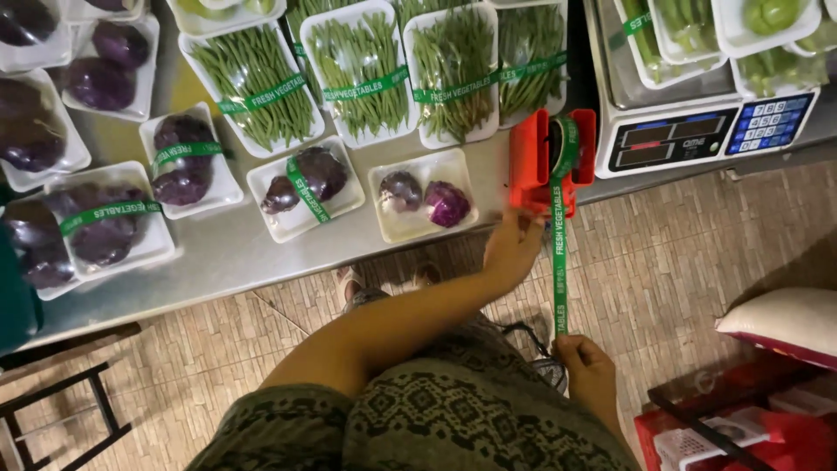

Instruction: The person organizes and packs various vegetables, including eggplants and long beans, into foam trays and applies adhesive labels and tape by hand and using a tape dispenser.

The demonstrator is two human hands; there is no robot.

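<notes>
A red tape dispenser with a green printed tape roll stands at the near edge of a steel table. My left hand reaches up and grips the dispenser's lower edge. A long strip of green tape runs straight down from the dispenser to my right hand, which pinches its free end. Just left of the dispenser lies a white foam tray with two purple cabbage pieces, wrapped in film but without a tape band.
More white trays of purple cabbages and green beans, banded in green tape, cover the table. A weighing scale stands right of the dispenser. A white sack, a red crate and a black frame stand on the tiled floor.
</notes>
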